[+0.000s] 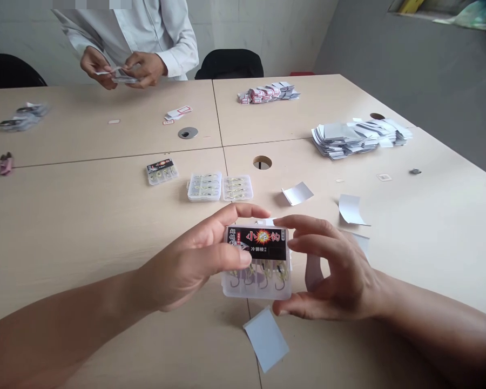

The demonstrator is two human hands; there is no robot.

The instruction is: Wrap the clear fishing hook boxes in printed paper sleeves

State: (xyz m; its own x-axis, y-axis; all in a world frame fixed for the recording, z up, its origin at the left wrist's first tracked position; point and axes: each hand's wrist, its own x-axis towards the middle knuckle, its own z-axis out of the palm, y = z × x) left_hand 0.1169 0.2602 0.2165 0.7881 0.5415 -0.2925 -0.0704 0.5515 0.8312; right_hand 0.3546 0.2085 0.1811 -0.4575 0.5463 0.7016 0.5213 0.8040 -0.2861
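Note:
A clear plastic fish-hook box point(256, 292) with a black printed label point(273, 249) is held up in front of me, several hooks visible through its lower half. My left hand point(194, 251) grips its left side, thumb across the front. Around the right side curls my right hand point(340, 270), fingertips near the upper corner and thumb by the lower one. Behind that hand's fingers a pale curved piece shows, partly hidden. Below the box a white paper slip point(266, 339) lies on the table.
Ahead lie a labelled hook box point(162, 172), two unlabelled hook boxes point(204, 187) and loose white slips point(351, 209). Farther off are a pile of white slips point(348, 139) and red-edged cards point(267, 93). Across the table point(85, 216), a person's hands point(143, 69) hold small items.

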